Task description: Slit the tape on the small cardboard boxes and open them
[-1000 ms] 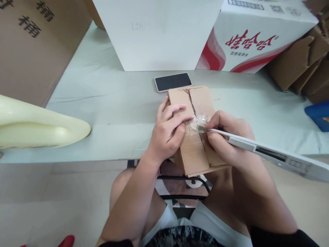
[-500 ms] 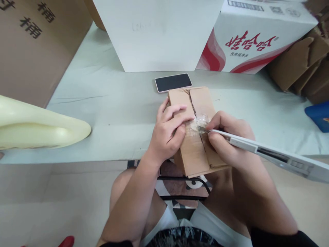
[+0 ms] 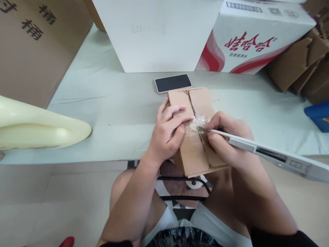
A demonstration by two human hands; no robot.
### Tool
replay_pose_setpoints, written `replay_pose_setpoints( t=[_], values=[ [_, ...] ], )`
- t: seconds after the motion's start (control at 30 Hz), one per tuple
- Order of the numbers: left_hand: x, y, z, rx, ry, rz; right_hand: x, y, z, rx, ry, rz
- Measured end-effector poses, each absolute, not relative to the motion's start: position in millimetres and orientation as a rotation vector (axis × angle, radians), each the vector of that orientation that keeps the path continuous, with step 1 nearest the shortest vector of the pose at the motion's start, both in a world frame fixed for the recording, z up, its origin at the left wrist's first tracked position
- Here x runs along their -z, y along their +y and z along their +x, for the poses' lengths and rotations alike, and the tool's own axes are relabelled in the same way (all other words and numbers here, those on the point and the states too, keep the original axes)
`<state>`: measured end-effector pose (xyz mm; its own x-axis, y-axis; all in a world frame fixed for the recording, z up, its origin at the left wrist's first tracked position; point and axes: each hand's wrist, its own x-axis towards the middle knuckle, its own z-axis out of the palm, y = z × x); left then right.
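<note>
A small brown cardboard box (image 3: 194, 152) lies partly over the table's near edge, with a dark seam down its top face. Clear tape (image 3: 202, 120), wrinkled and whitish, crosses the seam near the middle. My left hand (image 3: 169, 128) grips the box's left side, with fingers over the top and the thumb bent against it. In my right hand (image 3: 228, 137) is a white utility knife (image 3: 244, 143), pinched between thumb and fingers close to the blade. Its blade tip touches the tape at the seam. The knife's long body slants off to the right.
Just beyond the box lies a phone (image 3: 173, 83). At the back stand a white box (image 3: 161, 41) and a red-and-white carton (image 3: 246, 48). Folded cardboard (image 3: 293, 65) and a blue object (image 3: 318, 115) are at right. A pale yellow object (image 3: 51, 128) juts in from the left.
</note>
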<state>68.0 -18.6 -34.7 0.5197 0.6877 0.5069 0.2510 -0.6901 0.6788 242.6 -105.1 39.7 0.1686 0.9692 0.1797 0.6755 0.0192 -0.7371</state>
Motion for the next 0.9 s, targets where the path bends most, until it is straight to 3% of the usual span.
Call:
replay_pose_setpoints(
  t=[0.9],
  values=[
    [34.4, -17.5, 67.2, -1.059, 0.753, 2.233, -41.4, -107.5, 240.9, -0.543, -1.582, -1.690]
  ],
)
